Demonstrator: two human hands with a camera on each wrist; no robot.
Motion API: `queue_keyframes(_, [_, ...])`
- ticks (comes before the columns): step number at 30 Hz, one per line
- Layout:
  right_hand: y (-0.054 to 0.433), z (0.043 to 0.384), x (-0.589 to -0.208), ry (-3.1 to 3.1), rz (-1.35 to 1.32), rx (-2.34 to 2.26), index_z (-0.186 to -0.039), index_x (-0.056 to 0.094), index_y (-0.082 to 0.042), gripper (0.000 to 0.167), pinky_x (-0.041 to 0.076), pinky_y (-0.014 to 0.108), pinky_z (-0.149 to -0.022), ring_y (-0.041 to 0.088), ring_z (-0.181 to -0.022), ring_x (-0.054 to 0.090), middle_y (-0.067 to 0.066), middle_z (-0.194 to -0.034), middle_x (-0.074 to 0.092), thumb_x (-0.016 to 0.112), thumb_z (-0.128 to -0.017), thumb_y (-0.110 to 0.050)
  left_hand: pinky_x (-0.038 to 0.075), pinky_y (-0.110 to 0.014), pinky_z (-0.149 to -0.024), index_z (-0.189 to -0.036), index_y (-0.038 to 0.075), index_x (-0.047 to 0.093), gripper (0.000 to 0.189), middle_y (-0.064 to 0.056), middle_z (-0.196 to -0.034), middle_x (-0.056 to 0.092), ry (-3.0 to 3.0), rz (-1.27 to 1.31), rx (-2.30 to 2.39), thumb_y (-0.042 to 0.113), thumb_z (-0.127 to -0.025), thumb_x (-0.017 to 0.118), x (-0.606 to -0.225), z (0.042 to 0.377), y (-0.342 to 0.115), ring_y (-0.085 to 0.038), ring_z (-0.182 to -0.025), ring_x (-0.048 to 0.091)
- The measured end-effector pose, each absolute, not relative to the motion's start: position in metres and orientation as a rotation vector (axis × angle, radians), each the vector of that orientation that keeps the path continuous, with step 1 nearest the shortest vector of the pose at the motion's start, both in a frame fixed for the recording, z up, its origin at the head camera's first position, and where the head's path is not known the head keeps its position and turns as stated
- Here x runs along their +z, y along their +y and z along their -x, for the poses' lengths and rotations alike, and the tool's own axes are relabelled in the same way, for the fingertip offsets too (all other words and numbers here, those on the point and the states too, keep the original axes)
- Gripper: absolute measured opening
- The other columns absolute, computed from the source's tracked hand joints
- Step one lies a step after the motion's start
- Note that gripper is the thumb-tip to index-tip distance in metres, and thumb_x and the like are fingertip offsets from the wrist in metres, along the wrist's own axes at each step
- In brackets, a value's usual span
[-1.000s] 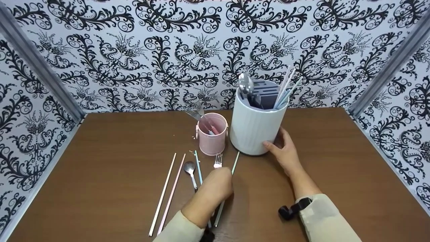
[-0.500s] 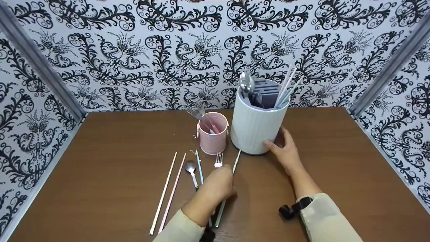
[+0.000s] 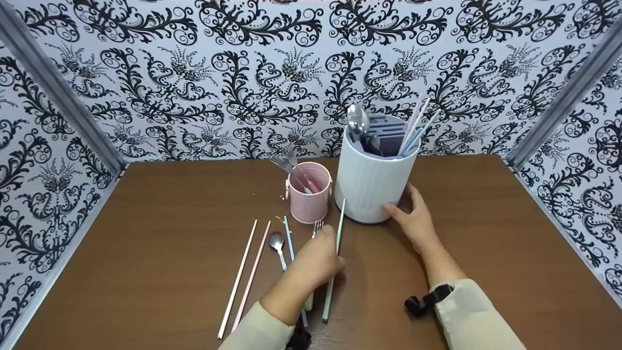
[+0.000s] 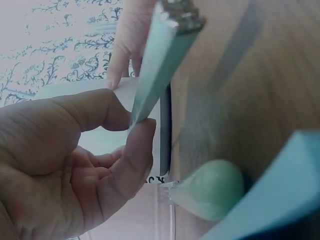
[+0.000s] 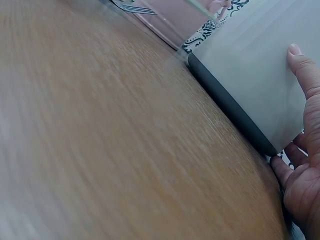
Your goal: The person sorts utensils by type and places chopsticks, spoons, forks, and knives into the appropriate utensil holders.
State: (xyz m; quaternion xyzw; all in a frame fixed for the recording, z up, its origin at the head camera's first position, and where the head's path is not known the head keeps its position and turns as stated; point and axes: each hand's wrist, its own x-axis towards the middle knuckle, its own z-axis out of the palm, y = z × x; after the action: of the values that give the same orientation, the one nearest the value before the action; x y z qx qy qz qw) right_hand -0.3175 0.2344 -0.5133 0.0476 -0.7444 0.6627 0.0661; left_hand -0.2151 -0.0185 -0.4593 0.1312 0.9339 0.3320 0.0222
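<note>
Green chopstick pinched in left hand, lower middle of the head view

Chopstick (image 3: 328, 302): pale green, slim and straight, with a silvery, ridged end close to the camera in the left wrist view. It slants from the lower middle toward the centre, its far tip overlapping the front of the white holder (image 3: 367, 189); contact there cannot be told. The left hand (image 3: 313, 260) nips it between thumb and forefinger. At right of centre, the right hand (image 3: 413, 218) grips the holder low down, thumb on its wall.

Metal spoons (image 3: 358, 120) and pale chopsticks (image 3: 413, 129) stand in the holder. Just left of it is a pink cup (image 3: 309, 206) with two forks leaning out. Another fork (image 3: 318, 226) lies partly hidden under the left hand; left of that come a blue chopstick (image 3: 288, 238), a spoon (image 3: 276, 240), then pink and white chopsticks.

The table (image 3: 525, 243) stretches wide at lower left and lower right, its back edge meeting the patterned wall (image 3: 194, 97) behind the cup and holder.
</note>
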Motion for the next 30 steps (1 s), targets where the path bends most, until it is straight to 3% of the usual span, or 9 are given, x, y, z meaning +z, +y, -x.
queue_keyframes(7, [0.236,0.317,-0.513,-2.258,-0.119,1.990,-0.162,0.025,-0.002,0.087,0.032,0.048,-0.127,0.031,-0.149,0.037,0.018,-0.165,0.034,0.076,-0.093,-0.011,0.053,-0.042,-0.072,-0.098,0.003,0.048,0.034,-0.006,-0.086,0.056,2.839,-0.402,1.175,0.000,-0.075,0.073,-0.458,0.219,-0.017,-0.023,-0.076,0.054])
queue_keyframes(15, [0.236,0.317,-0.512,-2.288,-0.113,1.953,-0.163,0.024,-0.001,0.089,0.029,0.048,-0.129,0.032,-0.152,0.035,0.019,-0.166,0.032,0.078,-0.093,-0.014,0.050,-0.036,-0.074,-0.101,0.007,0.048,0.032,-0.003,-0.085,0.054,2.758,-0.353,1.365,0.002,-0.079,0.070,-0.458,0.223,-0.014,-0.022,-0.079,0.055])
queue_keyframes(24, [0.236,0.316,-0.513,-2.274,-0.136,1.976,-0.163,0.027,-0.005,0.087,0.035,0.046,-0.124,0.029,-0.145,0.041,0.015,-0.163,0.038,0.078,-0.092,-0.013,0.050,-0.022,-0.073,-0.105,0.004,0.049,0.028,-0.005,-0.093,0.056,2.668,-0.502,1.706,-0.003,-0.084,0.064,-0.452,0.222,-0.008,-0.012,-0.080,0.055])
queue_keyframes(30, [0.236,0.318,-0.514,-2.273,-0.128,1.972,-0.162,0.028,-0.005,0.087,0.036,0.046,-0.123,0.029,-0.144,0.043,0.015,-0.162,0.039,0.079,-0.092,-0.015,0.059,-0.032,-0.083,-0.112,0.001,0.051,0.030,-0.009,-0.100,0.058,2.546,-0.451,1.981,-0.005,-0.087,0.066,-0.442,0.223,-0.004,-0.016,-0.090,0.059])
